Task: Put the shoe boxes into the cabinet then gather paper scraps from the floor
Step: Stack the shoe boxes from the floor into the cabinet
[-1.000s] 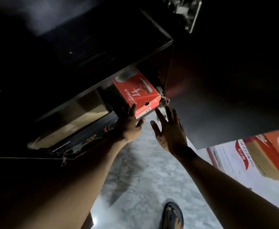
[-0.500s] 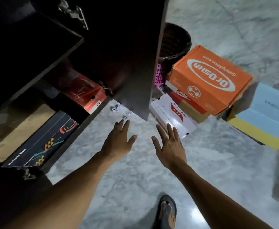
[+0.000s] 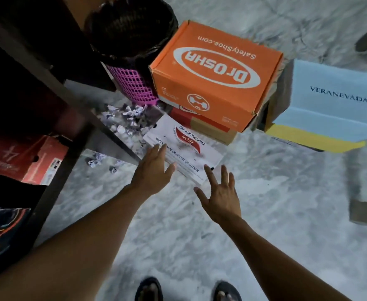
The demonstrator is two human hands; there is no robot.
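Both forearms are bare, no sleeves seen; dark open-toed sandals (image 3: pixel 148 288) are worn on both feet.

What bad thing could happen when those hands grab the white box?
The orange box sits on a brown box right beside the white box, so a careless pull might topple it. The crumpled paper scraps lie close and could scatter further. Both hands, left and right, are open, nothing gripped yet.
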